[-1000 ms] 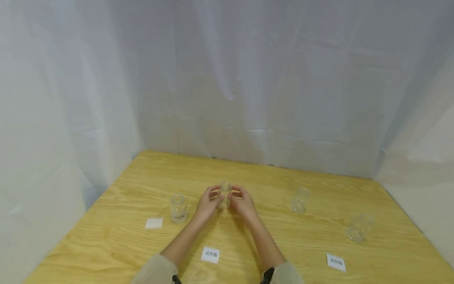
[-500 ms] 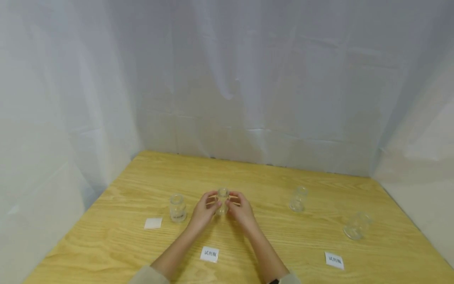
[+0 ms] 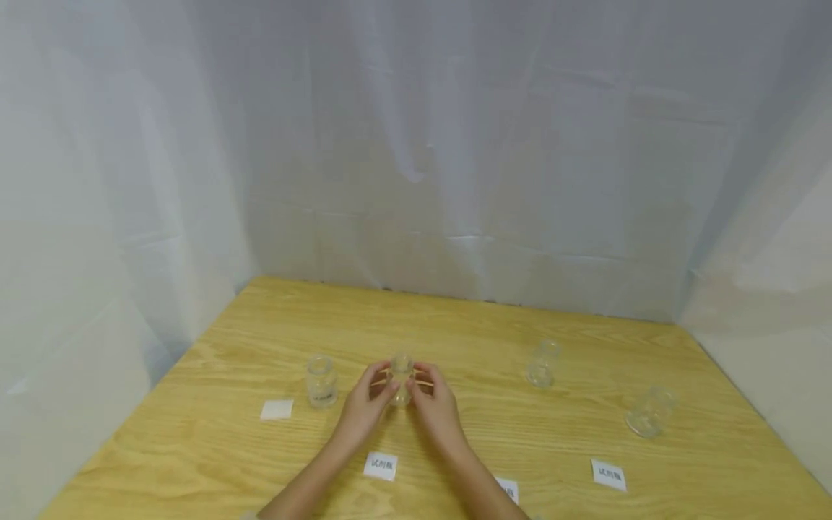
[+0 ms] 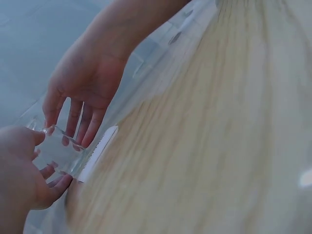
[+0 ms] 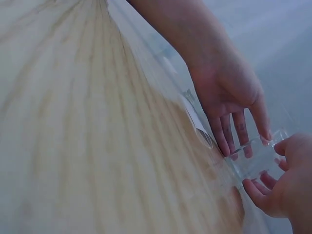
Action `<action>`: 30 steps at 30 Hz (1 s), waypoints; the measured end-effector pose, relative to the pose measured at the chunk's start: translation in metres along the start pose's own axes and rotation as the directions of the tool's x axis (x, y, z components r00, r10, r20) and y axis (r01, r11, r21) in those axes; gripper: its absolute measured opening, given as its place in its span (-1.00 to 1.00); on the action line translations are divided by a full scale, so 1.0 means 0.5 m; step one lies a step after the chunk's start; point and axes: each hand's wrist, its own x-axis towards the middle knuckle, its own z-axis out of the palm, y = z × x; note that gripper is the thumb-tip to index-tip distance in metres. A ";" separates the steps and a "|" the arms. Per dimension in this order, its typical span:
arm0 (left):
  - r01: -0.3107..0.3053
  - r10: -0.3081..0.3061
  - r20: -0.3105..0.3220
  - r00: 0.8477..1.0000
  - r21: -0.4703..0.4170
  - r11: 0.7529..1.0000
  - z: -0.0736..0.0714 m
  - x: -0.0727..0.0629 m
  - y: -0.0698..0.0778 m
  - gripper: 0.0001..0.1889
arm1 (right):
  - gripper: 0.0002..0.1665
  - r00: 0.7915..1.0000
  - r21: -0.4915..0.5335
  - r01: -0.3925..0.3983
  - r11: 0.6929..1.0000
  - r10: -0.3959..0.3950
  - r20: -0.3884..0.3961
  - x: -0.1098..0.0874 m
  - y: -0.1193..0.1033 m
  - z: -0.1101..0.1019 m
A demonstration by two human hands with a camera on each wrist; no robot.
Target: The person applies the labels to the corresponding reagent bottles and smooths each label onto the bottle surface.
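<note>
A small clear glass bottle [image 3: 401,392] stands upright between my two hands near the middle of the wooden table. My left hand [image 3: 361,408] holds its left side, thumb in front and fingers curving behind. On the opposite side my right hand [image 3: 437,408] grips it the same way. In the left wrist view the bottle [image 4: 61,152] shows between both sets of fingertips, its base close over the tabletop. The right wrist view also has this bottle [image 5: 256,158] between the thumbs and fingers.
Left of my hands stands another glass bottle [image 3: 321,383], beside a blank white card [image 3: 276,409]. Two more bottles, one [image 3: 543,363] farther back and one [image 3: 650,413] nearer, are at right. Printed cards [image 3: 380,466] [image 3: 609,474] lie in front; my right forearm partly covers another card [image 3: 508,490].
Both hands have drawn the glass bottle toward the body and slightly left, keeping their hold. A printed card has come into sight beside the right forearm. The other bottles stay put.
</note>
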 end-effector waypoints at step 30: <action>-0.045 0.049 -0.071 0.996 0.067 0.997 -0.005 -0.028 -0.009 -0.49 | -0.59 0.991 -0.067 0.107 0.992 -0.112 -0.076 -0.027 0.005 0.007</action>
